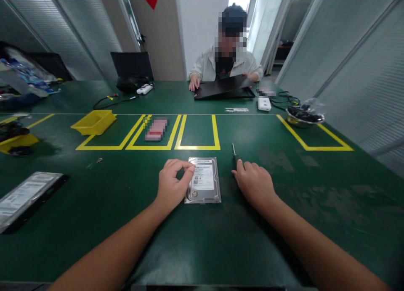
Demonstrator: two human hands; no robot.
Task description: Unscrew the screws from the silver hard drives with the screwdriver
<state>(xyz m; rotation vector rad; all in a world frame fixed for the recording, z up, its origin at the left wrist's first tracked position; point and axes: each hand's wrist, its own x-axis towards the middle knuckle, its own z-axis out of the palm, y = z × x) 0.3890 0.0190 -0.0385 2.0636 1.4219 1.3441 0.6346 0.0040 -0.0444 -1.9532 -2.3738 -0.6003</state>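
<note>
A silver hard drive (206,181) with a white label lies flat on the green table before me. My left hand (173,179) is at its left edge, thumb and forefinger tips pressed together over the label. Anything between those tips is too small or hidden to make out. To the right of the drive, my right hand (255,179) is closed round the dark handle of a screwdriver (234,151). Its thin metal shaft points away from me, and most of the handle is hidden under my fingers.
Yellow tape (197,148) marks rectangles across the table. A yellow bin (96,122), a blurred phone-like object (157,129) and a metal bowl (304,115) stand beyond. At left lies another labelled drive-like unit (30,196). Opposite, a person (225,57) handles a black panel (224,88).
</note>
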